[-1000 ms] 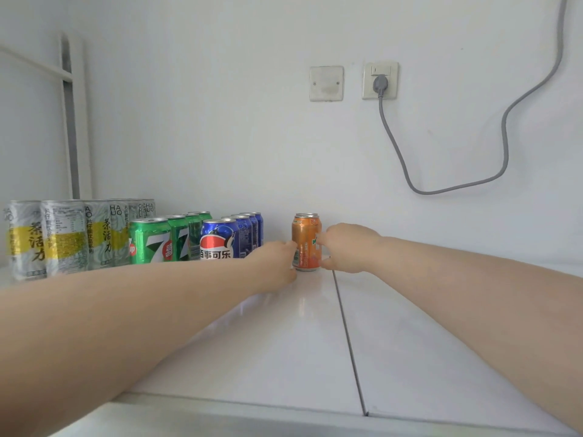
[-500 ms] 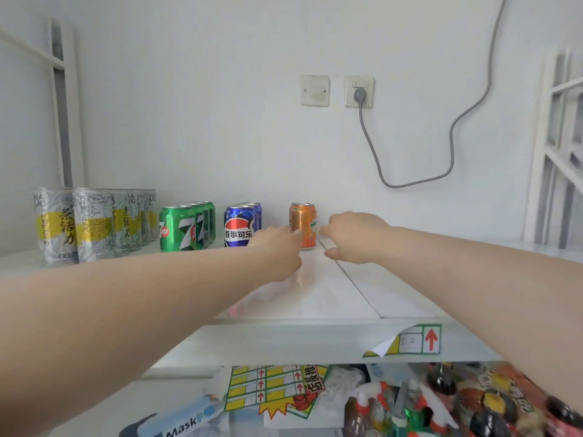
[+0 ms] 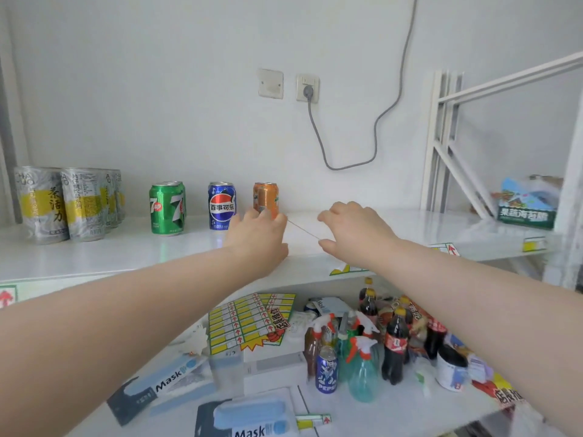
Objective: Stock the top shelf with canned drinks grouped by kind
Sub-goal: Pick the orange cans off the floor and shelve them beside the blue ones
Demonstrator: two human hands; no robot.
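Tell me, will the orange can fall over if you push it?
Probably not if pushed low: the orange can stands upright, and the glossy shelf looks smooth, so it would likely slide. Pushed near its top, it might tip and roll.

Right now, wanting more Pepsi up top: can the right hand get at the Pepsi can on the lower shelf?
Probably yes. The right hand holds nothing, and the lower Pepsi can stands at its cluster's front, top and near side uncovered; a spray bottle crowds its right.

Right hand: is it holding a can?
No, the right hand hovers empty over the top shelf, apart from the orange can on its left.
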